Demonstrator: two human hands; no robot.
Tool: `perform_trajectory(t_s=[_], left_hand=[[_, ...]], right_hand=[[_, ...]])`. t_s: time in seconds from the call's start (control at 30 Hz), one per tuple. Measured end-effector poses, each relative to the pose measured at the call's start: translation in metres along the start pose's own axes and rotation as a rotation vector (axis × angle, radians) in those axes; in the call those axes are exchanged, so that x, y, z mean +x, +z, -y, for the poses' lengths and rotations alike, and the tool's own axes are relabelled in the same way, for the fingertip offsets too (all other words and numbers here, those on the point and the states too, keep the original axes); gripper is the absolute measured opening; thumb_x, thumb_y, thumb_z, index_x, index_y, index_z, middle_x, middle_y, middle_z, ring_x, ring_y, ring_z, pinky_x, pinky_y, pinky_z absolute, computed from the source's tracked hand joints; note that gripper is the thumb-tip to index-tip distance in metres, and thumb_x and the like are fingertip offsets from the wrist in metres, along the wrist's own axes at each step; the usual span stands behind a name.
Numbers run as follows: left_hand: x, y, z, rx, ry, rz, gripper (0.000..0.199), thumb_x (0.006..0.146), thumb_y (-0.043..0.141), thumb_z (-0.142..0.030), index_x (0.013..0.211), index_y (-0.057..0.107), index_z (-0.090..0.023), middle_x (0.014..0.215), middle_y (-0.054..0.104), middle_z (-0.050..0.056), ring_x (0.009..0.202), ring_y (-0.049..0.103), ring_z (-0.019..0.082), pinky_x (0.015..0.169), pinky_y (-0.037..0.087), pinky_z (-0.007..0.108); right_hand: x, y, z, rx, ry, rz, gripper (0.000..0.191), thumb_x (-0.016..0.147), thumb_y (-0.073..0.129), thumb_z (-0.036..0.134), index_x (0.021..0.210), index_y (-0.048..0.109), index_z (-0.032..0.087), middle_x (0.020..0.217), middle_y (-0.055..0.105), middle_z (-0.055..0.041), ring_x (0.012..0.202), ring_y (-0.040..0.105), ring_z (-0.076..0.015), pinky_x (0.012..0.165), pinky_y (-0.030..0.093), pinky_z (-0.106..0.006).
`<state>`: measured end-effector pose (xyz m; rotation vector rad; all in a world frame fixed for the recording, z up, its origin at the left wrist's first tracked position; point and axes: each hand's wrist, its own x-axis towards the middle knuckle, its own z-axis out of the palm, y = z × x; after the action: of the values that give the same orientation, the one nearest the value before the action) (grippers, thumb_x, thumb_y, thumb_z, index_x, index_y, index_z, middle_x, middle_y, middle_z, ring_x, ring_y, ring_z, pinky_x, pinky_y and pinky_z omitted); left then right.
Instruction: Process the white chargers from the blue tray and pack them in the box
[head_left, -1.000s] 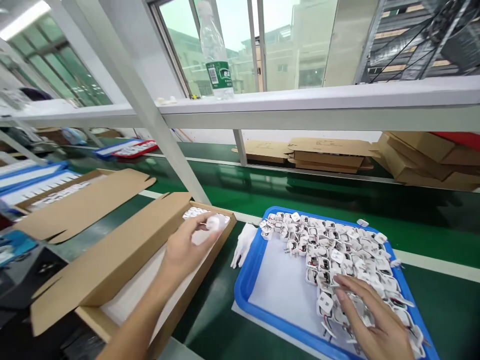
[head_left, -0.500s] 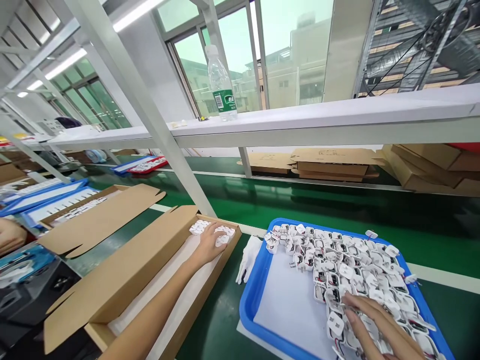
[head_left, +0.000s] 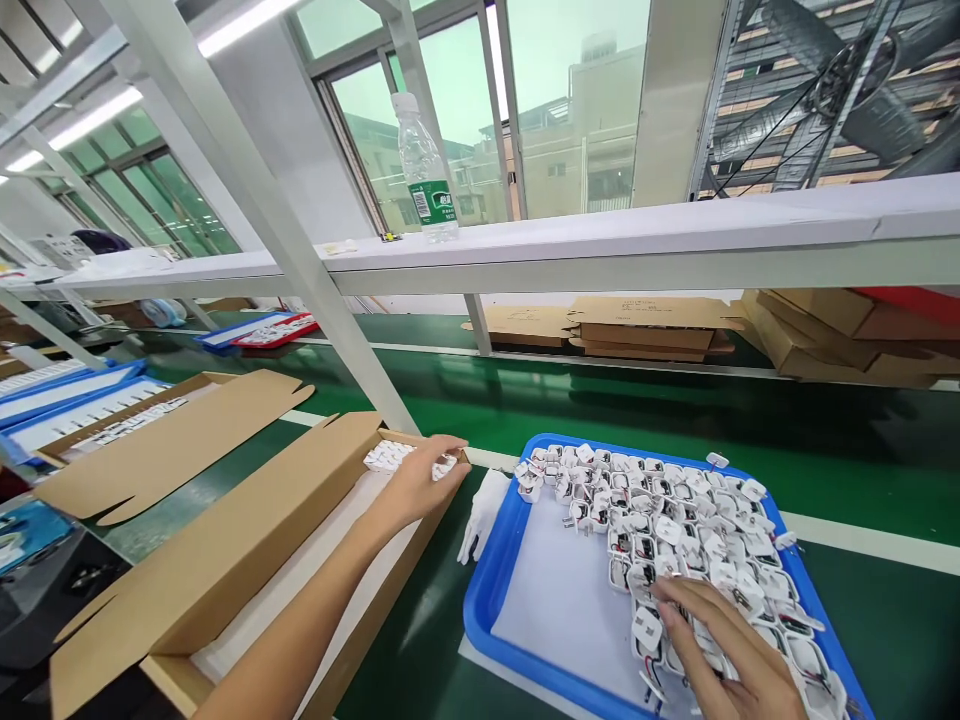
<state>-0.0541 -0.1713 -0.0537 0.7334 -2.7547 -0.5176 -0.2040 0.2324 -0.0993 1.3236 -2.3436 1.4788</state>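
My left hand (head_left: pixel 420 485) reaches into the far end of a long cardboard box (head_left: pixel 427 545). Its fingers curve apart over the right corner, touching or just above a row of small white plastic parts (head_left: pixel 390 457). White lining covers the box bottom. Over a blue tray (head_left: pixel 487 625), my right hand (head_left: pixel 731 640) has its fingers stretched out. Its thumb and forefinger tips are at the white plug-like housings with wires (head_left: pixel 667 530), which crowd the tray's back and right side. Beneath my right palm the parts are hidden.
A white glove (head_left: pixel 484 515) lies between box and tray. Another open carton (head_left: pixel 202 430) stands left, near blue trays (head_left: pixel 75 400). A slanted metal post (head_left: pixel 300 270) rises behind the box. A plastic bottle (head_left: pixel 427 175) stands on the shelf (head_left: pixel 637 235); flattened cartons (head_left: pixel 645 325) lie below.
My left hand has shifted toward the box's right wall, its fingers nearer the corner. My right hand stays over the same area of parts. The whole view has swung slightly right.
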Motion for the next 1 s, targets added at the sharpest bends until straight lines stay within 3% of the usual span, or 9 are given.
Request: perform_trajectory(t_s=[0.1, 0.17, 0.33, 0.47, 0.57, 0.73, 0.8, 0.87, 1.0], left_hand=[[0.005, 0.026, -0.038, -0.053, 0.026, 0.128, 0.052, 0.09, 0.068, -0.043, 0.137, 0.062, -0.024, 0.119, 0.078, 0.01, 0.105, 0.075, 0.031, 0.087, 0.06, 0.038], [0.01, 0.049, -0.059, -0.062, 0.019, 0.159, 0.064, 0.081, 0.077, -0.037, 0.142, 0.06, -0.024, 0.125, 0.077, 0.013, 0.111, 0.074, 0.035, 0.087, 0.06, 0.04], [0.017, 0.085, -0.081, -0.096, -0.031, 0.073, 0.051, 0.088, 0.067, -0.025, 0.138, 0.06, -0.02, 0.136, 0.071, 0.018, 0.126, 0.066, 0.041, 0.1, 0.054, 0.051], [0.004, 0.081, -0.084, -0.227, 0.006, -0.024, 0.04, 0.093, 0.06, -0.023, 0.133, 0.063, -0.021, 0.136, 0.069, 0.015, 0.129, 0.063, 0.035, 0.108, 0.052, 0.052], [-0.015, 0.071, -0.096, -0.388, 0.072, -0.043, 0.04, 0.1, 0.054, -0.031, 0.139, 0.057, -0.024, 0.143, 0.064, 0.012, 0.129, 0.064, 0.029, 0.102, 0.059, 0.044], [-0.048, 0.068, -0.141, -1.058, 0.192, 0.219, 0.044, 0.101, 0.061, -0.037, 0.143, 0.056, -0.027, 0.138, 0.067, 0.014, 0.123, 0.067, 0.029, 0.079, 0.069, 0.037], [-0.058, 0.072, -0.158, -1.198, 0.247, 0.336, 0.044, 0.1, 0.065, -0.035, 0.143, 0.059, -0.03, 0.134, 0.07, 0.012, 0.124, 0.067, 0.029, 0.085, 0.067, 0.038], [-0.063, 0.078, -0.171, -1.242, 0.245, 0.351, 0.045, 0.099, 0.068, -0.033, 0.143, 0.06, -0.033, 0.139, 0.068, 0.011, 0.131, 0.063, 0.028, 0.092, 0.065, 0.037], [-0.065, 0.087, -0.182, -1.367, 0.073, 0.413, 0.047, 0.092, 0.076, -0.042, 0.136, 0.068, -0.026, 0.134, 0.073, 0.012, 0.125, 0.067, 0.03, 0.101, 0.06, 0.043]], right_hand=[[0.002, 0.006, -0.001, 0.02, 0.01, -0.013, 0.023, 0.098, 0.068, 0.038, 0.117, 0.08, 0.031, 0.115, 0.082, -0.0056, 0.102, 0.08, -0.0304, 0.08, 0.072, -0.035], [0.002, 0.011, -0.003, 0.049, 0.01, -0.009, 0.023, 0.099, 0.066, 0.035, 0.117, 0.079, 0.03, 0.114, 0.081, -0.0065, 0.103, 0.079, -0.0293, 0.076, 0.072, -0.033], [0.004, 0.014, -0.005, 0.077, 0.033, -0.039, 0.022, 0.101, 0.063, 0.037, 0.116, 0.079, 0.03, 0.111, 0.081, -0.0086, 0.101, 0.079, -0.028, 0.066, 0.071, -0.028], [0.009, 0.009, 0.0, 0.083, 0.017, -0.049, 0.021, 0.101, 0.064, 0.036, 0.115, 0.079, 0.03, 0.108, 0.082, -0.0073, 0.098, 0.079, -0.0261, 0.07, 0.07, -0.028], [0.01, 0.009, 0.004, 0.096, 0.047, -0.029, 0.021, 0.102, 0.062, 0.033, 0.116, 0.077, 0.029, 0.109, 0.081, -0.0079, 0.098, 0.078, -0.025, 0.081, 0.069, -0.031], [0.01, 0.013, 0.014, 0.131, 0.091, 0.057, 0.039, 0.096, 0.071, 0.031, 0.134, 0.067, 0.029, 0.124, 0.074, -0.0096, 0.102, 0.075, -0.0253, 0.09, 0.066, -0.035], [0.012, 0.013, 0.021, 0.177, 0.083, 0.104, 0.045, 0.094, 0.072, 0.028, 0.139, 0.063, 0.03, 0.123, 0.072, -0.0091, 0.101, 0.074, -0.0246, 0.09, 0.065, -0.035], [0.016, 0.013, 0.029, 0.22, 0.051, 0.111, 0.035, 0.096, 0.068, 0.024, 0.13, 0.066, 0.03, 0.117, 0.071, -0.0076, 0.102, 0.072, -0.0243, 0.09, 0.063, -0.035], [0.019, 0.014, 0.035, 0.169, -0.019, 0.007, 0.036, 0.096, 0.068, 0.018, 0.129, 0.059, 0.031, 0.12, 0.065, -0.008, 0.113, 0.066, -0.0255, 0.098, 0.058, -0.04]])
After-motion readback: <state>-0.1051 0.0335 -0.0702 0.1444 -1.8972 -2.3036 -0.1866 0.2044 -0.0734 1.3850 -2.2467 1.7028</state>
